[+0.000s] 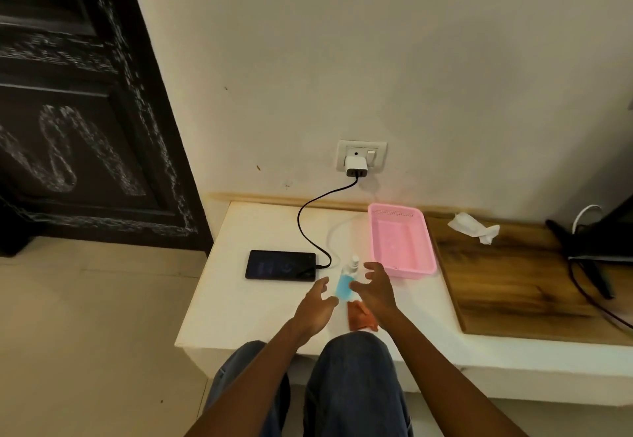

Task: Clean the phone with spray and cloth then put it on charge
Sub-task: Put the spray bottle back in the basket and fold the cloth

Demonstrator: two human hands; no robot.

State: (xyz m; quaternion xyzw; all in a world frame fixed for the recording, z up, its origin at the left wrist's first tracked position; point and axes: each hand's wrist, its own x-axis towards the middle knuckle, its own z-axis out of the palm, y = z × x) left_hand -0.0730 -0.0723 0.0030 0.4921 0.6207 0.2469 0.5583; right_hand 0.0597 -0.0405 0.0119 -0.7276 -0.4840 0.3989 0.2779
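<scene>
A black phone (280, 264) lies flat on the white ledge (239, 299), its right end joined to a black cable (308, 217) that runs up to a white charger (356, 166) in the wall socket. A spray bottle (345, 284) with blue liquid and a white nozzle stands right of the phone. My left hand (317, 306) and my right hand (378, 291) hover on either side of the bottle, fingers spread, holding nothing. An orange cloth (360, 316) lies on the ledge below the bottle, partly under my right hand.
A pink plastic basket (400, 267) sits behind my right hand. Further right is a wooden board (507, 275) with a crumpled white tissue (474, 227) and black stand legs with cables (589, 258). A dark door (85, 111) stands at left. My knees (352, 368) touch the ledge front.
</scene>
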